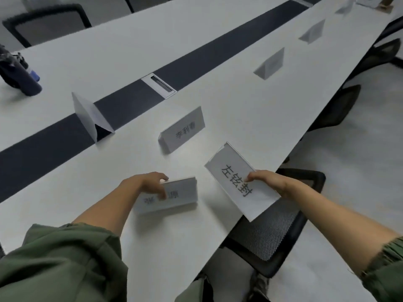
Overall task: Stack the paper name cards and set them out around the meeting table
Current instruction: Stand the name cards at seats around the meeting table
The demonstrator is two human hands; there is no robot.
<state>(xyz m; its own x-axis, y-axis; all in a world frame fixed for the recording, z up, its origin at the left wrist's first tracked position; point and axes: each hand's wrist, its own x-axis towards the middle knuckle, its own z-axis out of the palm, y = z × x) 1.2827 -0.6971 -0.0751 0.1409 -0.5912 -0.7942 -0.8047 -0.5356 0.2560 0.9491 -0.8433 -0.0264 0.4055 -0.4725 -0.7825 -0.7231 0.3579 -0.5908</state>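
My left hand (pixel 152 185) grips a folded white name card (pixel 174 196) with dark characters, standing on the white meeting table (pixel 250 101) near its front edge. My right hand (pixel 265 182) pinches a flattened name card (pixel 235 177) with large black characters, held above the table's edge. Beyond them another tent card (pixel 183 130) stands on the table, its printed face towards me. A further tent card (pixel 90 115) stands on the dark centre strip, seen from its end. More tent cards (pixel 271 63) (pixel 313 31) stand in a row along the right side, farther off.
A dark strip (pixel 207 53) with a metal cable hatch (pixel 159 85) runs down the table's middle. A dark bag and bottle (pixel 19 70) lie at the far left. Black mesh chairs (pixel 272 232) (pixel 335 105) line the right edge; another chair (pixel 45 25) stands behind the table.
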